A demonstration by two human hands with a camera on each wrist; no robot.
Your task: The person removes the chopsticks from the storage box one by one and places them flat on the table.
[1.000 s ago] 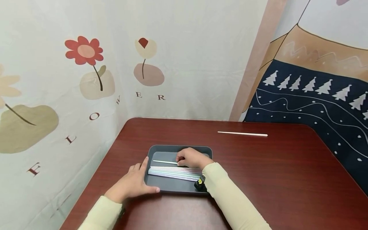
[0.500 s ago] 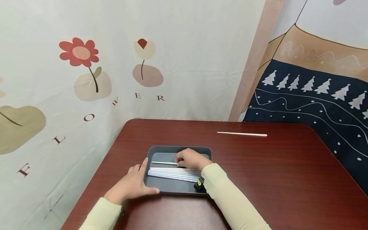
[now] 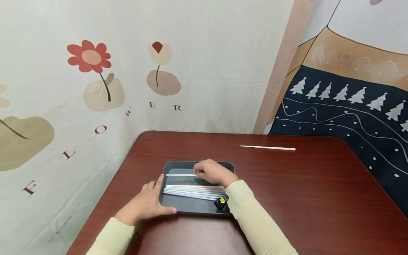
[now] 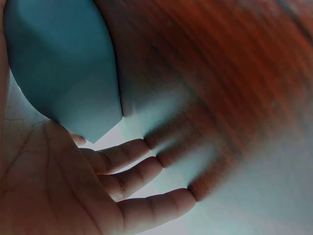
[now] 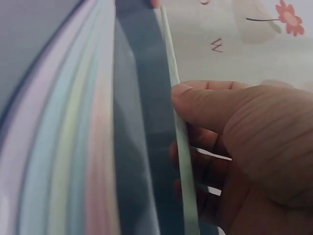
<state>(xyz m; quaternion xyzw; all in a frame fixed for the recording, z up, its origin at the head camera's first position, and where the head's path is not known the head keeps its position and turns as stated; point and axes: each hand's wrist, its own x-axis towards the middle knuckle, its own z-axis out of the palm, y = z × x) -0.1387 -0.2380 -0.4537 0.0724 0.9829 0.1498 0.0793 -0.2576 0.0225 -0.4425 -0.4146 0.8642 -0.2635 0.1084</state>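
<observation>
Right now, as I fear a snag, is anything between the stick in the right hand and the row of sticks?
Nothing visible besides the right hand itself; bare tray separates the held stick from the row.

Soft glare marks the table (image 3: 207, 233); the left wrist view is dim and blurry.

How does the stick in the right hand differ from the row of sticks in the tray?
The held stick is single; the row of sticks has several side by side. The held stick looks pale green; the row of sticks mixes lilac, blue, yellow-green and pink. The right hand pinches the held stick, whereas the row of sticks lies in the gray tray. Both are slender and pastel.
</observation>
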